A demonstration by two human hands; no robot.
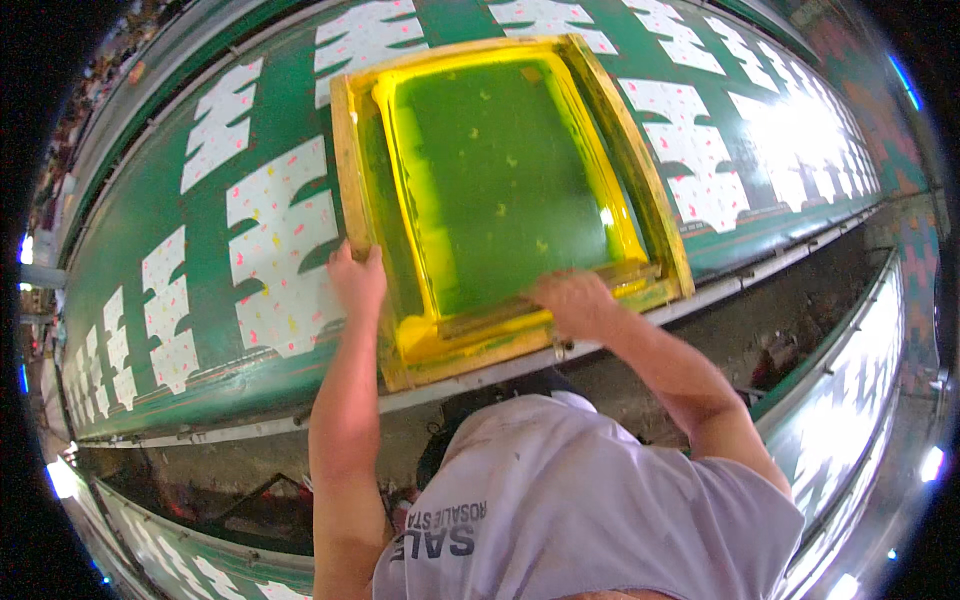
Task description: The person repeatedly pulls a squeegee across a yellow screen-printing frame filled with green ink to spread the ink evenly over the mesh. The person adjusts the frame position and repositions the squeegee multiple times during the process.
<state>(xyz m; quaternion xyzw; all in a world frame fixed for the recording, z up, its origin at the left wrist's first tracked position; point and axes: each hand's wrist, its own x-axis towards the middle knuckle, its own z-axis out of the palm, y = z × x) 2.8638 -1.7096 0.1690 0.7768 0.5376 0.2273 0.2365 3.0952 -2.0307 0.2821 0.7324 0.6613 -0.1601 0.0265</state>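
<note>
A wooden-framed printing screen (500, 180) lies on the long green table in front of me, its green mesh edged with wet yellow ink (408, 200). My left hand (357, 278) is closed round the left side of the wooden frame (352, 180). Near the frame's lower edge, a long squeegee (490, 318) rests across the mesh. My right hand (575, 303) grips it from above, the fingers bent over its bar. Yellow ink has gathered in the lower left corner, and more runs down the right side.
Rows of white cut fabric pieces (285, 245) with small pink and yellow marks lie on the green table (215, 320) to both sides of the screen. A metal rail (230, 433) follows its near edge. Behind me, another table (840, 400) carries similar pieces, with an aisle between.
</note>
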